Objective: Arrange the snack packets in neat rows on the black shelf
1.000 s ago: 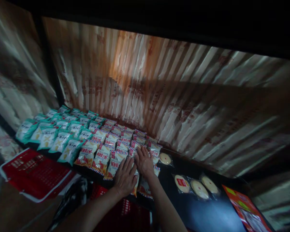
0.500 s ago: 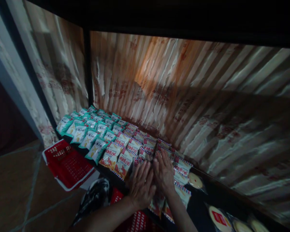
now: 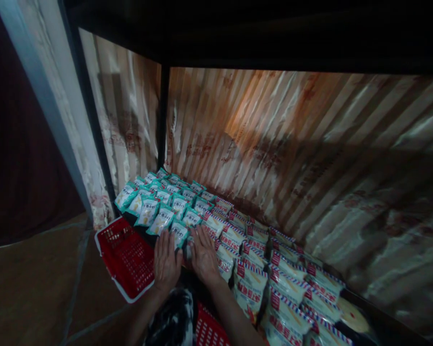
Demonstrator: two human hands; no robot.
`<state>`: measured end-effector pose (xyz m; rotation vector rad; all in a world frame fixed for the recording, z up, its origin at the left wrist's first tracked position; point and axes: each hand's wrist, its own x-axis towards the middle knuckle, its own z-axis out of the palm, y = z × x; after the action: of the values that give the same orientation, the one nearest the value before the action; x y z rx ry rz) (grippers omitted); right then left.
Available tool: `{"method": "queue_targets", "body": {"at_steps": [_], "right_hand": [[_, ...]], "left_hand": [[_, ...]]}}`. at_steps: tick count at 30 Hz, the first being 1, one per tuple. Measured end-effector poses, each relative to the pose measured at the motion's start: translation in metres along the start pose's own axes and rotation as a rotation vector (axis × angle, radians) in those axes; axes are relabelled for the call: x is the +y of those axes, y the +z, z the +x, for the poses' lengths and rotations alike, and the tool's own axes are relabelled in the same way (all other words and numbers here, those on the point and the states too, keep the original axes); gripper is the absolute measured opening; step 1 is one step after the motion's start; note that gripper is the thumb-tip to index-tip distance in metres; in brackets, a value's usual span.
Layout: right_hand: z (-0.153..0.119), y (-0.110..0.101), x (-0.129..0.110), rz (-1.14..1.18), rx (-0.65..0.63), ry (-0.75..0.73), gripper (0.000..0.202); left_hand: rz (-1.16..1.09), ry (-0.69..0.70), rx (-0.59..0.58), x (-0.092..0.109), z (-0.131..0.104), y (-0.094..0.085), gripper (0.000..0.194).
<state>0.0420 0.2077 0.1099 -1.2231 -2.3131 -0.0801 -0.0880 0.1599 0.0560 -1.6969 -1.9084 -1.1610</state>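
Rows of teal-edged snack packets (image 3: 162, 218) lie on the dark shelf, beside rows of cream snack packets (image 3: 250, 288) with red and blue striped edges. My left hand (image 3: 167, 264) lies with fingers stretched out at the front edge of the teal rows, against the frontmost teal packet (image 3: 179, 233). Close to its right, my right hand (image 3: 204, 257) is flat with fingers extended, where the teal and cream rows meet. It covers part of a packet there. Neither hand grips anything that I can see.
A red basket (image 3: 128, 259) with a white rim stands on the tiled floor at the left. Part of another red basket (image 3: 209, 329) shows below my arms. A round pale item in clear wrap (image 3: 351, 315) lies at the right. Corrugated sheeting (image 3: 274, 144) backs the shelf.
Both hands have moved left, from the cream packets to the front of the teal ones. The view has swung left, and more of the cream packets now show uncovered.
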Motion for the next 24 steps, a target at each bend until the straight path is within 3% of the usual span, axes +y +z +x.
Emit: {"method": "queue_targets", "body": {"at_steps": [4, 10, 18, 24], "right_hand": [[0.013, 0.013, -0.008, -0.01, -0.055, -0.041, 0.046], [0.014, 0.023, -0.005, -0.018, -0.027, -0.038, 0.048], [0.0, 0.025, -0.001, -0.083, 0.122, 0.004, 0.049], [-0.02, 0.031, -0.003, -0.148, 0.105, -0.02, 0.049]], "left_hand": [[-0.022, 0.005, -0.028, -0.013, -0.008, 0.007, 0.063], [-0.072, 0.003, -0.045, -0.018, -0.01, 0.021, 0.063], [-0.121, -0.002, -0.024, -0.021, -0.01, 0.031, 0.06], [-0.103, -0.011, -0.046, -0.022, -0.015, 0.04, 0.059]]}}
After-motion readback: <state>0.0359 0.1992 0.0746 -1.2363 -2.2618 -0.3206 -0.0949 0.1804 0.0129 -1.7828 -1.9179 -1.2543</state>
